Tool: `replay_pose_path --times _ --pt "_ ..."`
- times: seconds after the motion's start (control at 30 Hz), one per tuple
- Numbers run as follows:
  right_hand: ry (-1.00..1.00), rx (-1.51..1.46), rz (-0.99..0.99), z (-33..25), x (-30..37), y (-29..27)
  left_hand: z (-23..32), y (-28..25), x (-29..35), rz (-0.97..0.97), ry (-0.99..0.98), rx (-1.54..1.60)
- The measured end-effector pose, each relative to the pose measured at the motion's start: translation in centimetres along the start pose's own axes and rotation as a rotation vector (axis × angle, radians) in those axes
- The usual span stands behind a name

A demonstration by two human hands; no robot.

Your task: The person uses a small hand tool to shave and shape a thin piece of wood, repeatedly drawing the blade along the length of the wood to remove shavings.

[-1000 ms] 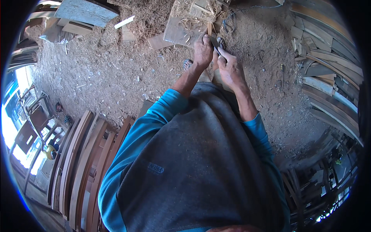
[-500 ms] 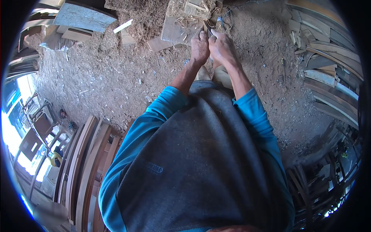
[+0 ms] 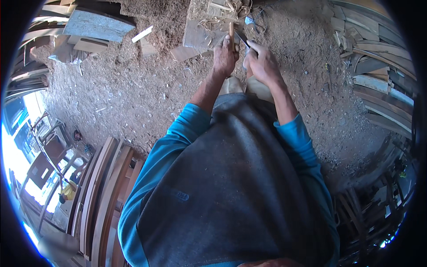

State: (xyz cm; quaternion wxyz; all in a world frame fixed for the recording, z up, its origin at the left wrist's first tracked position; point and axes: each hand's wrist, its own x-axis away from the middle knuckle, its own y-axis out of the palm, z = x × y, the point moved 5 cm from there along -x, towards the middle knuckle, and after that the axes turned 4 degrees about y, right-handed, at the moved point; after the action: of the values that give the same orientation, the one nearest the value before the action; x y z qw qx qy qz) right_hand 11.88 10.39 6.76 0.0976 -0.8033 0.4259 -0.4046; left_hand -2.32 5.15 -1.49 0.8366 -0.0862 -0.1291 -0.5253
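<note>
Sawdust and shavings cover the floor [image 3: 111, 93], with planks [image 3: 378, 84] stacked at the right and curved boards [image 3: 102, 187] near left. At the far middle, the left hand [image 3: 224, 55] is clamped around an upright wooden stick [image 3: 231, 31]. Just right of it, the right hand [image 3: 262, 62] is closed on a knife [image 3: 241, 38], its blade touching the stick. Beyond lies a flat board [image 3: 198, 35].

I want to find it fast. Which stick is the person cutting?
Follow the blue sleeves up to the two hands above the sawdust floor. The left hand grips a thin wooden stick, and the right hand puts a dark blade to it. It alone stands upright; other scraps lie flat.
</note>
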Motion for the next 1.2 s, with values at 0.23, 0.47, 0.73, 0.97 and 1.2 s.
replay_pose_path --times 0.23,0.47,0.73,0.97,1.2 --pt "-0.192 0.103 0.075 -0.3 2.6 0.4 -3.8 1.1 -1.3 -0.025 0.079 0.021" --pt "-0.067 0.126 0.024 -0.7 1.1 0.5 -0.3 2.7 -0.7 0.16 -0.22 0.347" --pt "-0.027 0.276 0.05 -1.6 -0.5 0.9 0.2 2.5 -1.0 0.145 -0.073 0.196" --pt "-0.131 0.292 0.222 -1.8 -4.7 1.5 -1.1 2.5 -1.3 0.149 0.092 0.102" --pt "0.232 -0.202 -0.009 0.2 -6.3 -2.3 0.1 2.8 -0.6 0.079 -0.149 0.264"
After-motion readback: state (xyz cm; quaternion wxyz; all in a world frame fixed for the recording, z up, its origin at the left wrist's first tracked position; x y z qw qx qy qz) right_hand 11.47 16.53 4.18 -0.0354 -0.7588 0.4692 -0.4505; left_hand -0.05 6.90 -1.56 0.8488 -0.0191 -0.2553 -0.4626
